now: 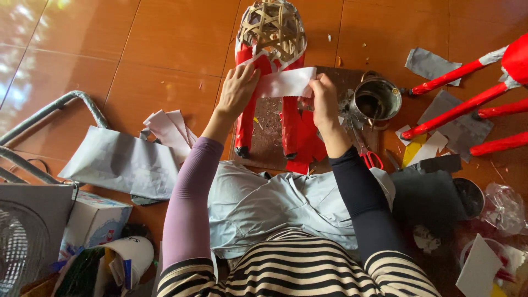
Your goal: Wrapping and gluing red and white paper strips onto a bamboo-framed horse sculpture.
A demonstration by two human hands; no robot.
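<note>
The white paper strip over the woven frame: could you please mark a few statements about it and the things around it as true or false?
1. Both hands hold the white paper strip. True: the left hand grips one end, the right hand the other.
2. The woven frame is fully covered in red paper. False: its top shows bare cane; red covers only the lower part.
3. The metal pot stands to the left of the left hand. False: it stands beside the right hand.
4. Red-handled scissors lie near the right forearm. True.
5. The floor is green carpet. False: it is brown tile.
</note>
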